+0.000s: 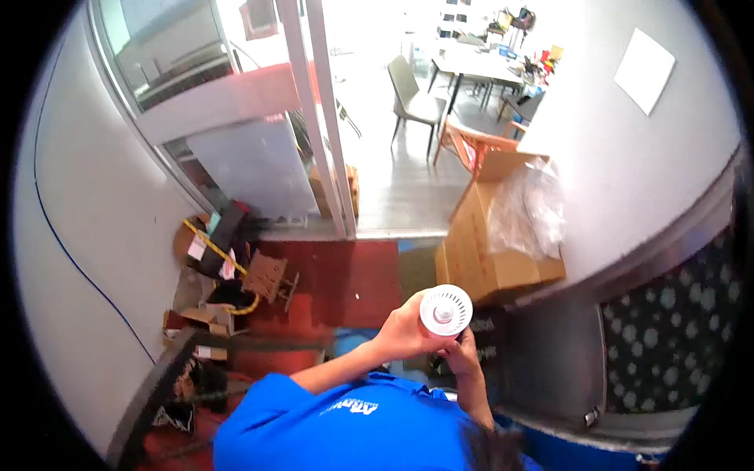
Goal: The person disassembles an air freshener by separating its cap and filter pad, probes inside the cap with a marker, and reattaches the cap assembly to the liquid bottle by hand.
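Note:
A white round object (445, 312) with a ring of slots and a pale knob at its centre is held upright in front of the blue shirt. Wrapped round its left side is my left hand (404, 326), fingers closed. My right hand (463, 355) is curled against the object's lower right side, also closed, with its fingertips partly hidden beneath. The underside of the object is out of sight.
An open cardboard box (479, 235) with clear plastic wrap stands ahead right, before a wicker chair. A glass door frame (338, 157) opens onto a room with a grey chair (416, 102) and white table. Clutter, including a small wooden stool (267, 275), lies left on the red floor.

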